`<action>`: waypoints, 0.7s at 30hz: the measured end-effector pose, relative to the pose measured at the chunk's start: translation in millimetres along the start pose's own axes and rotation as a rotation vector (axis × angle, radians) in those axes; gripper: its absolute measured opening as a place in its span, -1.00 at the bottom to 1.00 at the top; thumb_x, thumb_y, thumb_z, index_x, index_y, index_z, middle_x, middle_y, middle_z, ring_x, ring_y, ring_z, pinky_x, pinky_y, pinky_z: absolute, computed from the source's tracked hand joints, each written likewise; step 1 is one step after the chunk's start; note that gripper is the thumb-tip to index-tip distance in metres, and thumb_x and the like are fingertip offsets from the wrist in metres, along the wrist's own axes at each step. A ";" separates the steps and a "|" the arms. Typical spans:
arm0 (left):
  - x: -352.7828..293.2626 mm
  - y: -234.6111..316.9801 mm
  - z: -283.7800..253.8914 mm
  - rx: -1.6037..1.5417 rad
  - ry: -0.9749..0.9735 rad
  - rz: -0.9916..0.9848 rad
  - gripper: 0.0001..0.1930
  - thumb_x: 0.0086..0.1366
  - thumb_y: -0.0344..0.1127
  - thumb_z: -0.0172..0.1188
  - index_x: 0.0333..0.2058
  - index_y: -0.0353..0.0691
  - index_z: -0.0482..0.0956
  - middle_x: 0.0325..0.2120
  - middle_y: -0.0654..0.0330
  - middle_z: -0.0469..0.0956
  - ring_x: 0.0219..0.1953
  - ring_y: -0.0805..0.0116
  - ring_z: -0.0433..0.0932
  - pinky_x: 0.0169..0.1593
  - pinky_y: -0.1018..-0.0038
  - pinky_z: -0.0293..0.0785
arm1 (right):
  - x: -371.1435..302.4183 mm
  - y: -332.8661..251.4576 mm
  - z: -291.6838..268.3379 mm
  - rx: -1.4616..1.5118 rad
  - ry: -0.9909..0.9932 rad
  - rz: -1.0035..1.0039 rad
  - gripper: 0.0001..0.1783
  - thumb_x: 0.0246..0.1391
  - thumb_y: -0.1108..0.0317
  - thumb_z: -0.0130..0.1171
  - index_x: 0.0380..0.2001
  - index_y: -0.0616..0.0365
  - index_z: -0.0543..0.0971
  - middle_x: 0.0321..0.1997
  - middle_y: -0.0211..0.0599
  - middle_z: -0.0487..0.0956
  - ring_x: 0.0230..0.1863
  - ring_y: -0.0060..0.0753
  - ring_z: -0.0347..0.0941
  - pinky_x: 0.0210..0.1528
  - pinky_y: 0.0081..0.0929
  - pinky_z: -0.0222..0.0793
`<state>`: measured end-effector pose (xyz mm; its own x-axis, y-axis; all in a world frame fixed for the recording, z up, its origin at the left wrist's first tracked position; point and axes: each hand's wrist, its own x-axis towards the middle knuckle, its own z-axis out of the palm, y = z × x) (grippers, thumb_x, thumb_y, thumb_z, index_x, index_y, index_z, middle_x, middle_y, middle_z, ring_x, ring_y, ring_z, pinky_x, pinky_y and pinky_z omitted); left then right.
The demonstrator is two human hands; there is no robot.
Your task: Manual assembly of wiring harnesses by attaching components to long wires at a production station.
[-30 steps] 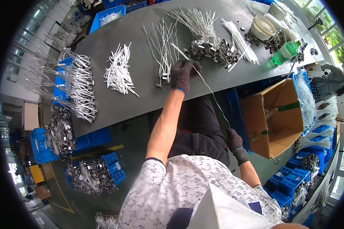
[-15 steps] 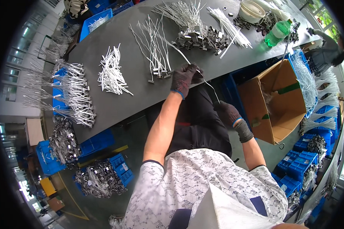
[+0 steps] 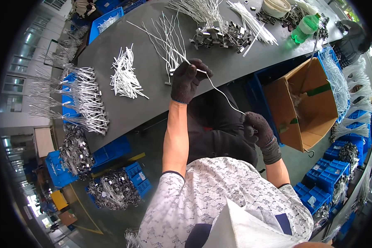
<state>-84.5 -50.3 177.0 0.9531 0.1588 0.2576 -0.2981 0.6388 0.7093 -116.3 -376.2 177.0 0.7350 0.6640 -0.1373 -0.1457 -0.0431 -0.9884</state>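
A thin white wire (image 3: 224,95) runs in a slack curve between my two dark-gloved hands. My left hand (image 3: 185,82) is over the table's near edge, palm turned partly up, its fingers closed on the wire where a thicker white tube (image 3: 199,70) surrounds it. Beyond that hand the tube reaches up and left across a loose row of white wires (image 3: 169,45) with small metal pieces at their near ends. My right hand (image 3: 257,129), lower and to the right above my lap, grips the other end of the wire; its fingers hide that tip.
White tubes (image 3: 126,76) lie piled on the grey table (image 3: 99,58). Farther right are heaped metal clips (image 3: 223,37), longer tubes (image 3: 252,20) and a green bottle (image 3: 305,29). An open cardboard box (image 3: 310,107) stands right of my knees. Wire bundles (image 3: 87,99) hang over the table's left end.
My left hand has moved left and turned its palm upward. My right hand has shifted slightly right. The tube's far end now points more to the left, and the hands are farther apart.
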 end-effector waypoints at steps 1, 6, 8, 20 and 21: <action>0.5 1.5 1.5 -0.002 0.003 -0.004 -0.69 0.42 -0.14 0.23 -0.07 -0.27 0.59 -0.22 -0.01 0.65 -0.12 0.07 0.68 0.04 0.09 0.63 | 2.9 -0.8 0.7 0.002 0.001 0.005 -0.60 0.45 0.10 -0.09 -0.24 0.21 0.55 -0.64 -0.62 0.32 -0.66 -0.78 0.19 -0.59 -0.73 0.13; 0.9 4.1 5.2 0.269 0.198 0.167 -0.75 0.43 -0.25 0.22 -0.09 -0.33 0.57 -0.33 0.03 0.65 -0.27 0.12 0.69 -0.11 0.14 0.70 | 9.4 0.7 0.5 -0.035 0.077 0.090 -0.61 0.47 0.12 -0.11 -0.28 0.20 0.54 -0.55 -0.61 0.37 -0.57 -0.77 0.24 -0.49 -0.71 0.18; 1.7 3.4 5.2 0.222 0.228 0.172 -0.76 0.43 -0.27 0.22 -0.09 -0.34 0.57 -0.36 0.04 0.64 -0.32 0.13 0.68 -0.16 0.16 0.69 | 13.5 -1.9 2.8 -0.032 0.033 0.064 -0.61 0.46 0.12 -0.10 -0.28 0.19 0.55 -0.55 -0.60 0.38 -0.57 -0.76 0.25 -0.49 -0.71 0.18; -1.1 43.0 0.9 0.089 0.152 -0.099 -0.75 0.41 -0.22 0.24 -0.15 -0.32 0.60 -0.44 0.13 0.63 -0.43 0.21 0.65 -0.31 0.26 0.65 | 21.4 -21.9 5.0 -0.024 -0.108 0.233 -0.63 0.32 0.06 0.15 -0.25 0.21 0.61 -0.59 -0.43 0.51 -0.69 -0.69 0.34 -0.63 -0.67 0.20; -0.6 45.9 1.3 0.034 0.100 -0.108 -0.77 0.41 -0.24 0.24 -0.20 -0.33 0.62 -0.44 0.12 0.63 -0.41 0.24 0.66 -0.32 0.27 0.68 | 23.5 -19.4 6.0 -0.023 -0.124 0.162 -0.63 0.32 0.07 0.15 -0.24 0.21 0.61 -0.60 -0.44 0.51 -0.70 -0.69 0.34 -0.63 -0.67 0.20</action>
<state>-98.8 -22.1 210.2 0.9796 0.1660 0.1136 -0.1940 0.6303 0.7517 -100.2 -355.3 193.3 0.6156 0.7339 -0.2871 -0.2395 -0.1729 -0.9554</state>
